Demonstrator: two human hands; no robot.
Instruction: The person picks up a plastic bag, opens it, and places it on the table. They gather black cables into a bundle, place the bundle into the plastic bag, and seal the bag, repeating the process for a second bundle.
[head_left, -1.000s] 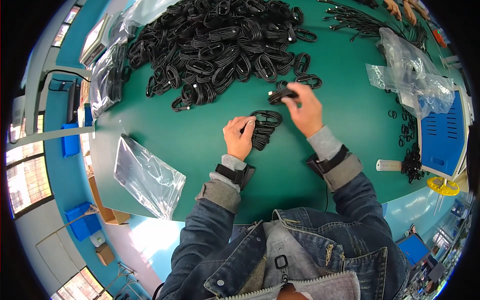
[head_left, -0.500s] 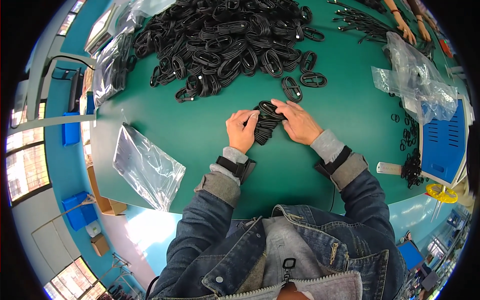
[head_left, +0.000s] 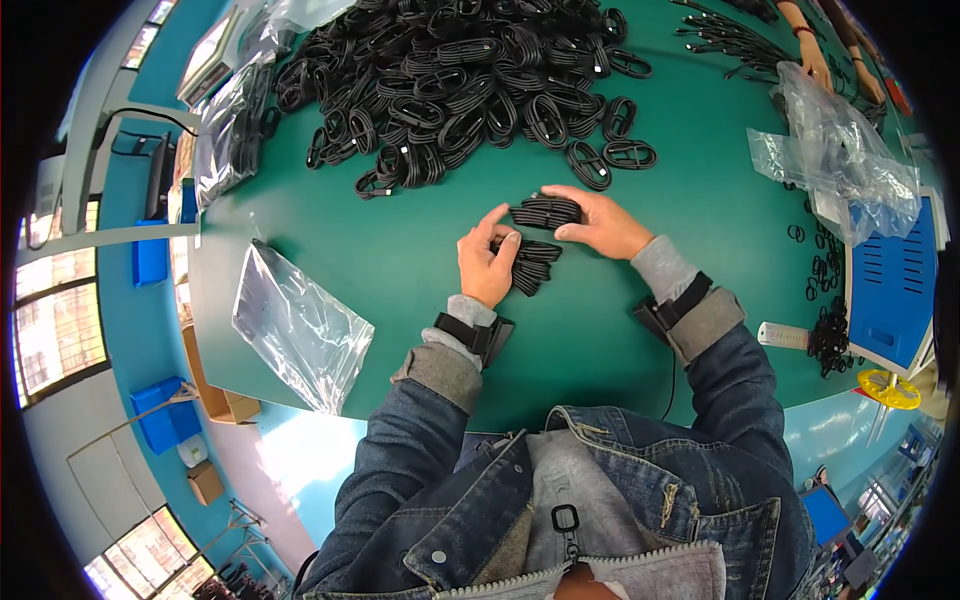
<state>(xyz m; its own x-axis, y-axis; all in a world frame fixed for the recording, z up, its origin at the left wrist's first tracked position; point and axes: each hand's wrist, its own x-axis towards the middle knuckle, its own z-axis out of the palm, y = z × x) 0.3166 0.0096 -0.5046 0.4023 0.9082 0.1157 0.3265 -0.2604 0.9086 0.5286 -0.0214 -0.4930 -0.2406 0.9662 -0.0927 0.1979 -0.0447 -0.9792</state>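
My right hand (head_left: 608, 226) grips a short row of coiled black cables (head_left: 545, 212), fingers along the far side and thumb on the near side. Just nearer to me sits a second row of coiled black cables (head_left: 530, 268) on the green table. My left hand (head_left: 485, 262) holds the left end of that nearer row, thumb against it and index finger stretched toward the farther row. Part of its grip is hidden behind the thumb. Beyond my hands lies a large heap of coiled black cables (head_left: 440, 90). Several single coils (head_left: 588, 165) rest at its right edge.
A clear plastic bag (head_left: 300, 325) lies at left on the green table (head_left: 640, 330). More clear plastic (head_left: 835, 160) is at right, near small black rings (head_left: 828, 335) and a blue-and-white box (head_left: 890, 280). Another person's hand (head_left: 815, 65) is by loose cables at far right.
My right hand's coils have turned from lying flat over the lower row to standing side by side just beyond it. The left hand stays by the lower row. The view has shifted slightly.
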